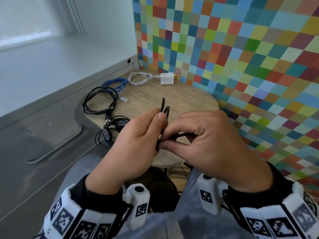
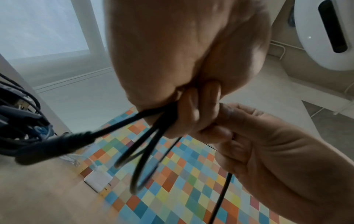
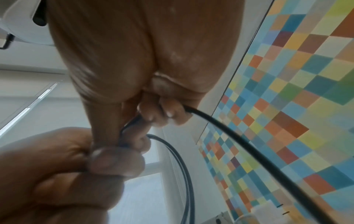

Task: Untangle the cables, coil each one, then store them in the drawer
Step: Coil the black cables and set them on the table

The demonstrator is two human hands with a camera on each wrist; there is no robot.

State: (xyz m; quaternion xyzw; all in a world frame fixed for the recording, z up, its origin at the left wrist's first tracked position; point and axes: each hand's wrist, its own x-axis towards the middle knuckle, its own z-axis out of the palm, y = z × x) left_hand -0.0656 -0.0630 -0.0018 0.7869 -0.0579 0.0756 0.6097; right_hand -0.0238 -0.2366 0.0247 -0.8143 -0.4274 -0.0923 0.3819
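While no writing is readable, left hand [image 1: 138, 135] and right hand [image 1: 207, 140] pinch the black cable [image 1: 163, 106].

Home room: small wooden table [image 1: 181, 97], checkered wall [image 1: 241, 49], window [image 1: 25, 19].

— What colour was the cable [image 1: 163, 105] in the left hand [image 1: 136, 144] and right hand [image 1: 207, 140]?

— Black. A black coil [image 1: 98, 102] lay on the surface [image 1: 181, 97], which was pale wood grain, with a blue cable [image 1: 115, 84] beside it.

— And the charger [image 1: 167, 78]?

— White, with a white cord [image 1: 138, 79]. A black bundle [image 1: 110, 130] carried a red patch.

— The wall [image 1: 241, 49]?

— A checkerboard of red, orange, yellow, green, teal and blue squares. The wristbands [image 1: 276, 225] were white with black square markers.
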